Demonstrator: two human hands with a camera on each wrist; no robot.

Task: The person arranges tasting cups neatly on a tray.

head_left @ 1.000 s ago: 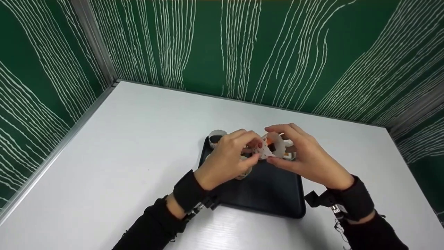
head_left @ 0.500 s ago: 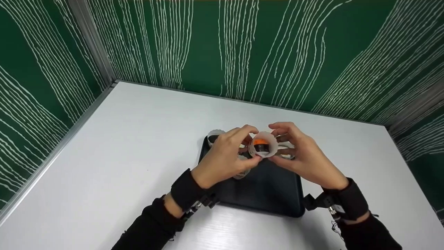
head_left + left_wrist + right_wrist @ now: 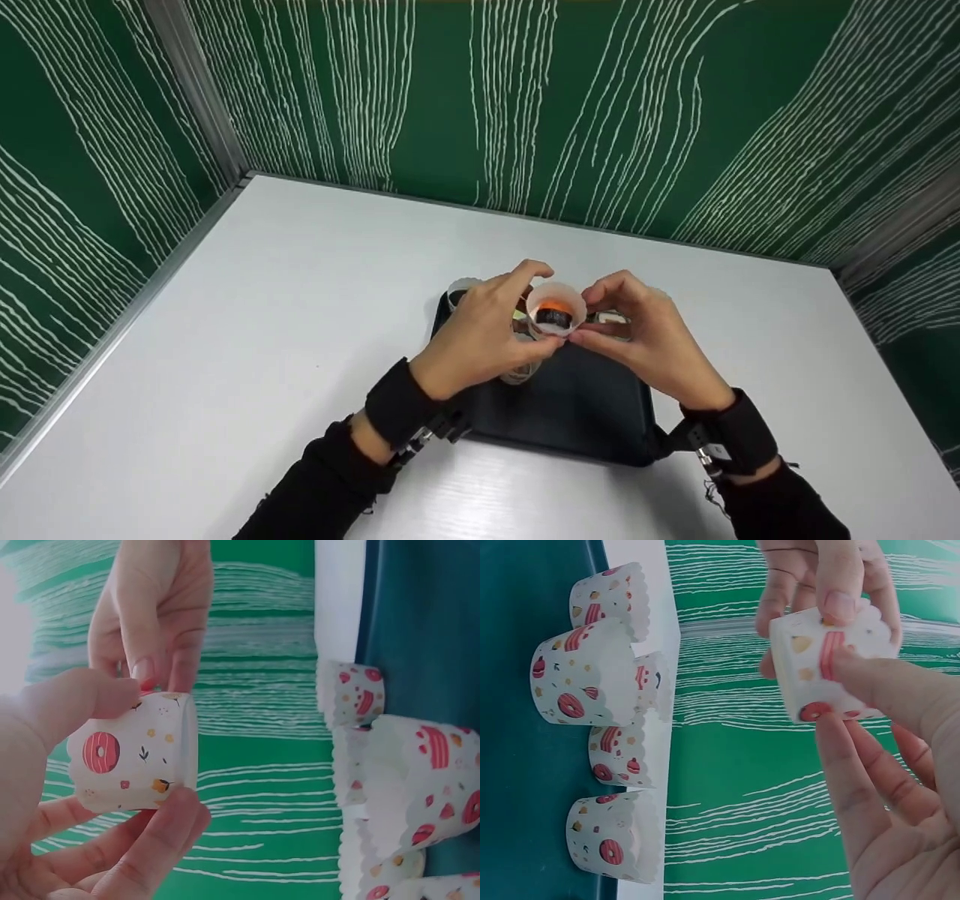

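A paper baking cup (image 3: 559,291) with a scalloped rim is held up over the tray, its mouth toward the head camera. Inside lies a small orange-and-black piece (image 3: 555,316). Pink doughnuts and cake slices are printed on the cup's outer wall (image 3: 142,750). My left hand (image 3: 484,337) grips one side, thumb and fingers on the wall and near the base. From the other side my right hand (image 3: 649,341) pinches the same cup (image 3: 840,671) between thumb and fingers.
Below the hands is a black tray (image 3: 577,409) on the white table (image 3: 315,300). Several matching cups stand on it, among them one (image 3: 519,373) by my left fingers, one (image 3: 613,322) behind the right hand and one (image 3: 604,844) at its edge. Green walls (image 3: 442,105) rise behind.
The cup has turned from facing right to facing the head camera, bringing the orange-and-black piece into full view. It has shifted slightly left, and the right hand has followed, closing on it.
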